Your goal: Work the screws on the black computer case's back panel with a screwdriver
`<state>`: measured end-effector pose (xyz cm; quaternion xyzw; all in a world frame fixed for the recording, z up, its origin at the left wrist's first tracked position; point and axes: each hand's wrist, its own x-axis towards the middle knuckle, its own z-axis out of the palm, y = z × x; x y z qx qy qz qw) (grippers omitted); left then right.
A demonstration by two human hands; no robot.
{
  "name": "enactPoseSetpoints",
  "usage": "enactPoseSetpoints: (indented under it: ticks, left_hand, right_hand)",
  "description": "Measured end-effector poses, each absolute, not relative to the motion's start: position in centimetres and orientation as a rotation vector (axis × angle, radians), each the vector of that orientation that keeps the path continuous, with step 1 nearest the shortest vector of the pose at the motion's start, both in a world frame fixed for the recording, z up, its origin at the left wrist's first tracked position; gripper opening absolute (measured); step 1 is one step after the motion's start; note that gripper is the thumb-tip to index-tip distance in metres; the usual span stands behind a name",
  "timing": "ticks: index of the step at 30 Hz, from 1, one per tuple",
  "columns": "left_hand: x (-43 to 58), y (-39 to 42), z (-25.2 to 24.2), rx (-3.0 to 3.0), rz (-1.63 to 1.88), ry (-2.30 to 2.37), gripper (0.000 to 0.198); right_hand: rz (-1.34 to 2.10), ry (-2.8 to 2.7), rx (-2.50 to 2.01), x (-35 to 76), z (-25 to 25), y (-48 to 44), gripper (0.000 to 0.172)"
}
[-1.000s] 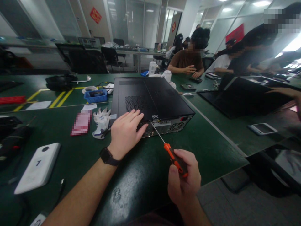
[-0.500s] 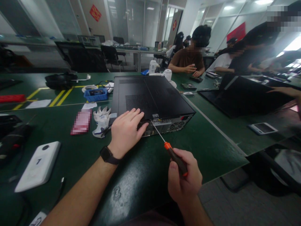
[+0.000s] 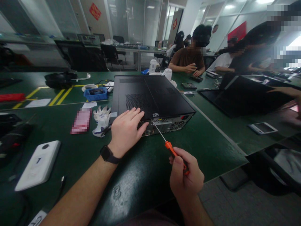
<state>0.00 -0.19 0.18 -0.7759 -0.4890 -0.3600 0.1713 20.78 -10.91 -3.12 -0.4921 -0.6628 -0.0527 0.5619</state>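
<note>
The right hand [image 3: 185, 179] is clamping the screwdriver [image 3: 168, 146], its shaft slanting far-left to the case's [image 3: 160, 97] near edge; the left hand [image 3: 125, 130] is lying open and flat on the case, just left of the tip.

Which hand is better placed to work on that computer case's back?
Probably the right hand: it grips the screwdriver, tip at the computer case. The left hand rests flat on its top.

Your right hand [image 3: 185, 179] hides most of the handle of the screwdriver [image 3: 169, 150]. Its tip meets the back of the computer case [image 3: 152, 97] at a spot too small to make out. Your left hand [image 3: 125, 130] covers the case's near corner. The pink thing [image 3: 81, 121] beside the gloves [image 3: 101, 121] is blurred out.
</note>
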Motion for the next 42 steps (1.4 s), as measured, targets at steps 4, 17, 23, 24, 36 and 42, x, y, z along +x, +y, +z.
enactPoseSetpoints:
  ticks: [4, 17, 23, 24, 36, 42]
  left_hand:
    - [0.0, -0.2, 0.2, -2.197, -1.020, -1.380, 0.034]
    - [-0.1, -0.2, 0.1, -2.202, -1.023, -1.385, 0.034]
    - [0.0, -0.2, 0.1, -2.203, -1.008, -1.391, 0.034]
    - [-0.1, -0.2, 0.1, -2.203, -1.006, -1.392, 0.034]
    - [-0.1, -0.2, 0.2, -2.208, -1.012, -1.403, 0.033]
    - [-0.1, -0.2, 0.1, -2.222, -1.033, -1.431, 0.034]
  right_hand:
    - [-0.109, -1.568, -1.119, 20.7, -2.8, -11.0, 0.028]
    - [-0.075, -1.581, -1.106, 20.6, -2.5, -11.0, 0.026]
    - [-0.103, -1.534, -1.168, 20.8, -3.5, -11.3, 0.025]
    - [-0.092, -1.525, -1.192, 20.9, -3.7, -11.3, 0.024]
    - [-0.093, -1.538, -1.217, 20.4, -2.9, -10.9, 0.025]
    - [-0.021, -1.554, -1.240, 20.1, -2.6, -11.2, 0.030]
